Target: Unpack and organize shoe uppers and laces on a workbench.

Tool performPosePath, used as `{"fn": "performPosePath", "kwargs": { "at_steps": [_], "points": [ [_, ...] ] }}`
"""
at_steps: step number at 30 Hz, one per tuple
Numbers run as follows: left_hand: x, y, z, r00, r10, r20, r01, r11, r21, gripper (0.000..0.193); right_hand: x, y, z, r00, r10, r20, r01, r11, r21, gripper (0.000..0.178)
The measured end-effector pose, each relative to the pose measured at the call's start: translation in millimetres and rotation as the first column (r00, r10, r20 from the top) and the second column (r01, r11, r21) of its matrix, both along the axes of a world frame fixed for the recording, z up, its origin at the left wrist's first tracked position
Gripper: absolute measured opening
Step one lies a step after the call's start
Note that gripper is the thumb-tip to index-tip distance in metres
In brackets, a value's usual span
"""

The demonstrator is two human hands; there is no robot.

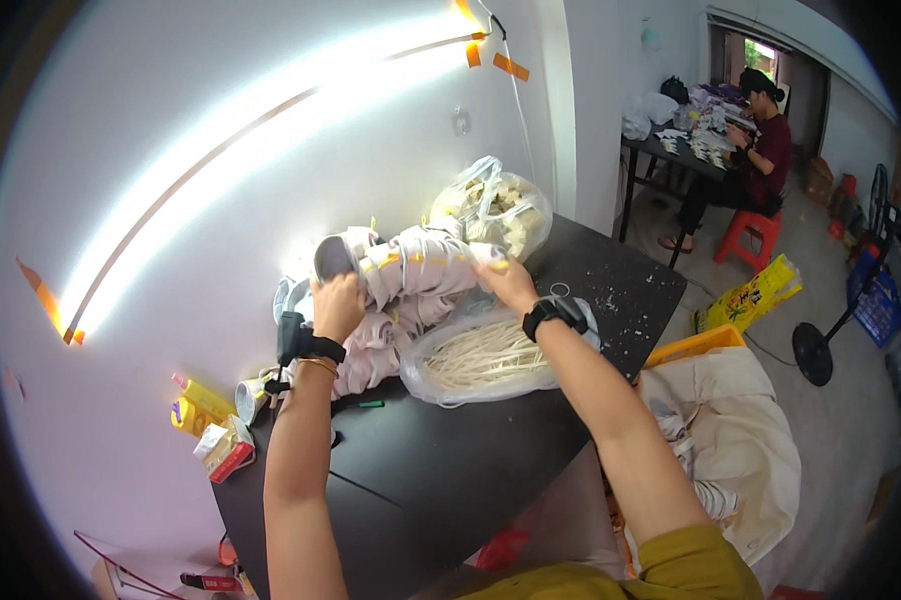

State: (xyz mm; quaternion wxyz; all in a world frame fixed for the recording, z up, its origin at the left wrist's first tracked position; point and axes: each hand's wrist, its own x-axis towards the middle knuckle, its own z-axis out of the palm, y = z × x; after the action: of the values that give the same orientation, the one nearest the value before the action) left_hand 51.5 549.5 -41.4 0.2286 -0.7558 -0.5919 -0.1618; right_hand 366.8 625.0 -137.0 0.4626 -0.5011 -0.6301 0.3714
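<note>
A long row of nested white shoe uppers (410,262) with yellow edging lies across the far side of the black table (410,450). My left hand (338,305) grips its left end, just below a dark round opening. At the right end, my right hand (510,285) has its fingers closed on the stack. More nested pale uppers (365,355) lie beneath and nearer to me. Below my right hand is an open clear plastic bag of cream-coloured laces (485,358). Each wrist wears a black band. My fingertips are partly hidden.
A knotted clear bag (505,210) of pale pieces stands behind. Yellow bottles (202,400) and a tissue box (226,448) sit at the left edge. A cloth-lined yellow crate (720,400) is at my right. Farther off, a person (765,150) works at another table; a fan (815,350) stands nearby.
</note>
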Motion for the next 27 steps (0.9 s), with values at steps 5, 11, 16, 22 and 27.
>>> {"fn": "performPosePath", "kwargs": {
  "at_steps": [5,11,16,22,27],
  "points": [
    [-25,30,-28,0.996,0.078,0.054,-0.074,0.994,-0.075,0.022,-16,-26,6,0.938,-0.257,0.233,0.298,0.942,-0.157,0.094],
    [-15,20,-10,0.99,0.086,0.111,-0.076,0.993,-0.085,0.025,19,-36,5,0.942,-0.185,0.281,0.169,0.982,0.081,0.111],
    [9,-46,1,0.994,0.024,0.103,-0.037,0.991,0.129,0.046,35,-81,5,0.857,-0.141,0.496,0.039,0.977,0.209,0.11],
    [76,-117,-24,0.957,-0.224,0.185,0.18,0.957,0.227,0.051,67,-151,10,0.913,-0.09,0.398,-0.035,0.954,0.296,0.078],
    [106,-161,-80,0.926,-0.348,0.147,0.36,0.931,-0.067,0.061,134,-249,37,0.946,-0.035,0.321,-0.075,0.943,0.324,0.059]
  ]
}}
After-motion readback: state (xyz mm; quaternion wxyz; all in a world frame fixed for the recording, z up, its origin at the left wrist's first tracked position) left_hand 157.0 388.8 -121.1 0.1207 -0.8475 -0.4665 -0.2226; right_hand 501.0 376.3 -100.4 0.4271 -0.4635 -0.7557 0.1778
